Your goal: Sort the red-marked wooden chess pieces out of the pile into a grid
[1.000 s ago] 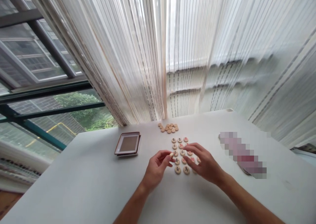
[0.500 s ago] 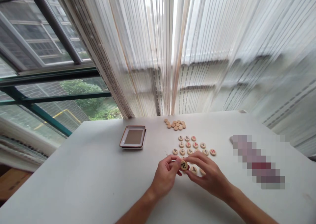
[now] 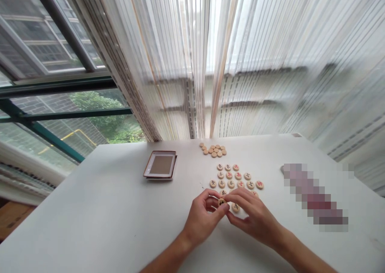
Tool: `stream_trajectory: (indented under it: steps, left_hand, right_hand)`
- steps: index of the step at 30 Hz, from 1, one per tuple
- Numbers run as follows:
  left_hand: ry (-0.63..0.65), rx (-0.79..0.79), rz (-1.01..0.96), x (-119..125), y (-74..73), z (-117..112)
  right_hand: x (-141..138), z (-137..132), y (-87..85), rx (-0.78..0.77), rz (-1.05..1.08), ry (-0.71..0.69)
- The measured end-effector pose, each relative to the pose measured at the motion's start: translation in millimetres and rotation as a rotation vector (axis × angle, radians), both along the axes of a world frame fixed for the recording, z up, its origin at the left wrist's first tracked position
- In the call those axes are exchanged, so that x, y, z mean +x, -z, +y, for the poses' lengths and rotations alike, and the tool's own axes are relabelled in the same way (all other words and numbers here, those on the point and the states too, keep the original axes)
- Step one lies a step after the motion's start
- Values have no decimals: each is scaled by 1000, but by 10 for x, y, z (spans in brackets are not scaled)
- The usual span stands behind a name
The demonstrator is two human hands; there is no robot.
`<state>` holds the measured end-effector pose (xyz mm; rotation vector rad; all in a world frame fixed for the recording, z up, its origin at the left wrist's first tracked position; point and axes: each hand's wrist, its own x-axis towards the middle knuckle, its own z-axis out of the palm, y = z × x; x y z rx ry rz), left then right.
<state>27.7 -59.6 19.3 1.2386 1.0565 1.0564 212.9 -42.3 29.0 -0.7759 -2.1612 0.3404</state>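
A round wooden Chinese chess piece (image 3: 221, 202) with a dark character is held up over the white table. My left hand (image 3: 202, 213) is closed on it, thumb in front, fingers behind. At the piece's right edge are the fingertips of my right hand (image 3: 251, 209), curved in a pinch around that side. Just beyond the hands, several face-up pieces with black or red characters lie in loose rows, among them a red-marked piece (image 3: 259, 184) at the right end. A black-marked piece (image 3: 236, 207) lies under my right hand, which partly hides other pieces.
Farther back, several blank-side-up pieces (image 3: 214, 150) lie in a cluster. A shallow square box (image 3: 160, 165) with a brown inside stands to the left. On the right lies a pixelated long object (image 3: 315, 197). Striped curtains (image 3: 192, 64) and a window border the far side of the white table (image 3: 105, 209).
The chess piece has turned between my fingers, and my left thumb has shifted across its lower face. My right hand stays close beside it. The view has shifted slightly.
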Motion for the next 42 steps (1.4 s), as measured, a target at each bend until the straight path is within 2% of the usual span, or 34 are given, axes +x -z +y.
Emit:
stream_trajectory:
  steps: [8, 20, 31, 37, 42]
  left_hand:
    - [19, 61, 4, -6, -61, -24]
    - [144, 133, 1, -55, -93, -33]
    - [53, 182, 171, -99, -110, 5]
    - [161, 330, 235, -203, -178, 34]
    - [184, 350, 238, -219, -179, 50]
  right_hand:
    - [-42, -32, -23, -5, 4, 11]
    - [23, 11, 15, -63, 63, -5]
    - [-1, -24, 52, -84, 36, -33]
    - [-7, -33, 63, -89, 41, -31]
    - [-12, -28, 67, -93, 43, -22]
